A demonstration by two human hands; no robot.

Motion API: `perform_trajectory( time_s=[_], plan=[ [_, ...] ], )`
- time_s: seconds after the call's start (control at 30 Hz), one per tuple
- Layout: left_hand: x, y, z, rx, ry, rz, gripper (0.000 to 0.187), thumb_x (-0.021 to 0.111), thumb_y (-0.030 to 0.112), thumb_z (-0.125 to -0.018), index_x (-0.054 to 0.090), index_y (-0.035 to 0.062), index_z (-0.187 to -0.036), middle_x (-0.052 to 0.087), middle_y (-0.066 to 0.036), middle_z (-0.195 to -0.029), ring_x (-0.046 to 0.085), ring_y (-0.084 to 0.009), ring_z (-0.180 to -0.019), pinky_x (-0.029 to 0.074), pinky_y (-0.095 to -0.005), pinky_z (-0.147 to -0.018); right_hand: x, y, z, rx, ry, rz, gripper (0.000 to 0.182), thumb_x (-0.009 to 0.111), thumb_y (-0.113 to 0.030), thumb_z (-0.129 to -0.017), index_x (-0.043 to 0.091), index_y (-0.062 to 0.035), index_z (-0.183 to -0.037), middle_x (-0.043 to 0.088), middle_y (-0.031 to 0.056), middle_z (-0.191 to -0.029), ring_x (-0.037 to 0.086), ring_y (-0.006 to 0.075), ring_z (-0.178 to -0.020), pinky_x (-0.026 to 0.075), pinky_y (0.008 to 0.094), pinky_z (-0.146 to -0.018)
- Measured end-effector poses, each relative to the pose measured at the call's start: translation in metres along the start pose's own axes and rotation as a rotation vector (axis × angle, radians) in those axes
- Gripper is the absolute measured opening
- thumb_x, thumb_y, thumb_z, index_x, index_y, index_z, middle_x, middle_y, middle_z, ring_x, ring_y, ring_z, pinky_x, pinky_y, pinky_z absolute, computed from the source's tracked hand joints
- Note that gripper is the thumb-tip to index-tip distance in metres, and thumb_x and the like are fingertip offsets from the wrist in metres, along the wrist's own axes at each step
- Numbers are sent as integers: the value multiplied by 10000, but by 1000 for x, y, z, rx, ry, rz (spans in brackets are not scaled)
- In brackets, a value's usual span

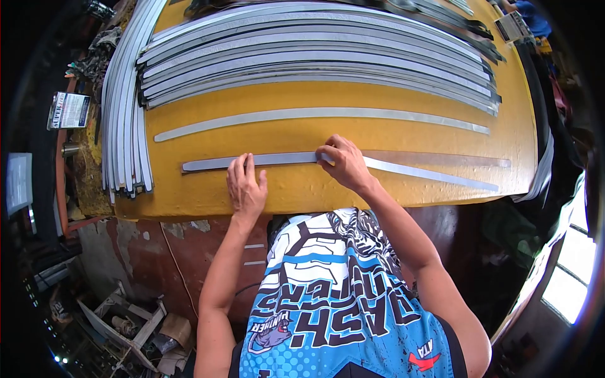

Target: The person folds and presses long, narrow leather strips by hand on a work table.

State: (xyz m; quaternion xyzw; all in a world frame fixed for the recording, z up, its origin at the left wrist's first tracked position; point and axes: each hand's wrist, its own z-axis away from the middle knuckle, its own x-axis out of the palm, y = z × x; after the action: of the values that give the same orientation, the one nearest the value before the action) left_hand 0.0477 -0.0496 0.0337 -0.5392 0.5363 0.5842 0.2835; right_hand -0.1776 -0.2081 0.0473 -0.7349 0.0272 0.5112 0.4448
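Note:
A long light-grey strip (277, 161) lies along a brown strip (435, 157) near the front of the yellow table. On the left the two overlap; toward the right the grey one angles away from the brown. My right hand (345, 165) pinches the grey strip near its middle, thumb and fingers closed on it. My left hand (246, 189) rests with fingers extended on the strips, nearer their left end. Beyond both hands lies a separate single grey strip (321, 113), slightly curved in this view.
Many grey strips with dark edges are stacked in a wide pile (315, 57) at the back of the yellow table (189, 195). Another bundle (126, 113) hangs over the left side. A small labelled box (70, 111) stands left. Dark material (545, 151) drapes at the right edge.

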Motion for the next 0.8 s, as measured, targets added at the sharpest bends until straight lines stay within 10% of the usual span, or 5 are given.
perform_trajectory(
  time_s=[0.3,0.53,0.8],
  plan=[
    [48,80,4,199,-164,198,783,635,383,-931,355,-65,-1509,290,-227,-1615,191,-374,-1533,96,-520,-1249,6,5,0,-22,20,7,190,778,-120,-773,721,-104,-954,616,94,-965,626,300,-930,515,417,-827],
    [53,89,1,199,-105,125,722,641,338,-929,397,-26,-1502,369,-174,-1591,288,-329,-1506,168,-509,-1237,-37,14,20,67,23,-83,375,789,-177,-811,673,-104,-1160,626,118,-1046,647,332,-947,538,424,-811],
    [46,95,-16,80,68,177,290,713,194,-900,715,49,-1150,643,-94,-1302,545,-286,-1278,376,-455,-1090,-114,63,61,230,-63,-35,213,795,-186,-801,705,-94,-971,634,95,-956,640,321,-913,518,430,-795]
  ],
)
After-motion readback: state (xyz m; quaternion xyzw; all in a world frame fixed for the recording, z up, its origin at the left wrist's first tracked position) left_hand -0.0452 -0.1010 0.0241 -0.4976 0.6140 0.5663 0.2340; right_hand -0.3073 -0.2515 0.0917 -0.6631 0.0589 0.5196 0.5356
